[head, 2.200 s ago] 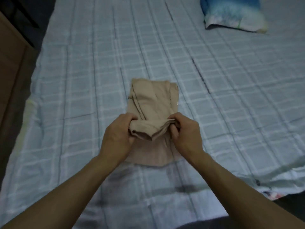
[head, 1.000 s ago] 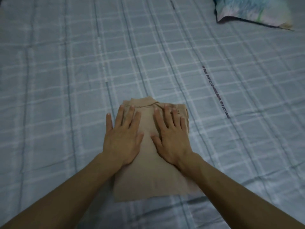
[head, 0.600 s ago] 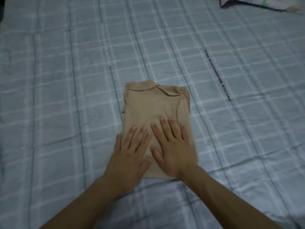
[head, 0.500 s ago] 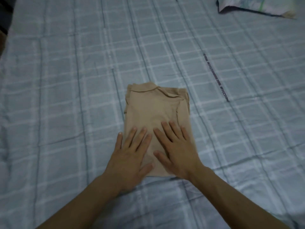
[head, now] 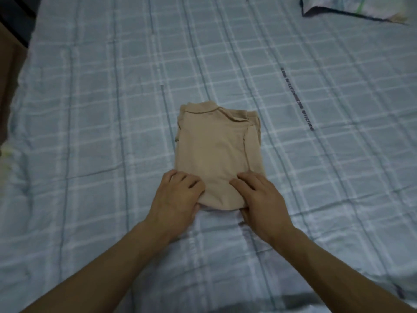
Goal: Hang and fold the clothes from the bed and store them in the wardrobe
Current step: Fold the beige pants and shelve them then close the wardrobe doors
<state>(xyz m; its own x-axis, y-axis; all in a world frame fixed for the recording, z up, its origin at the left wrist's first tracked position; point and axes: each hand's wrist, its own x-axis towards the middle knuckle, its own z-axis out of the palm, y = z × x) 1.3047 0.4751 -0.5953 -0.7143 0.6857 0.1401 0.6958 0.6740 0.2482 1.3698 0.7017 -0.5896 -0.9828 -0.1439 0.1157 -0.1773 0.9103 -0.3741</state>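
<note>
A folded beige garment [head: 214,152] lies on the checked blue bedsheet [head: 101,109], collar end pointing away from me. My left hand [head: 178,195] grips its near left corner with curled fingers on top. My right hand [head: 259,195] grips the near right corner the same way, thumb tucked at the edge. The garment's near edge bulges up slightly between the two hands.
A blue and white pillow [head: 361,7] lies at the far right corner. Brown wooden furniture [head: 9,75] stands along the bed's left side. A line of printed text [head: 297,102] runs across the sheet to the right of the garment.
My hands went from folding the garment to pressing flat on it, slid back toward me along it, and now curl around its near corners.
</note>
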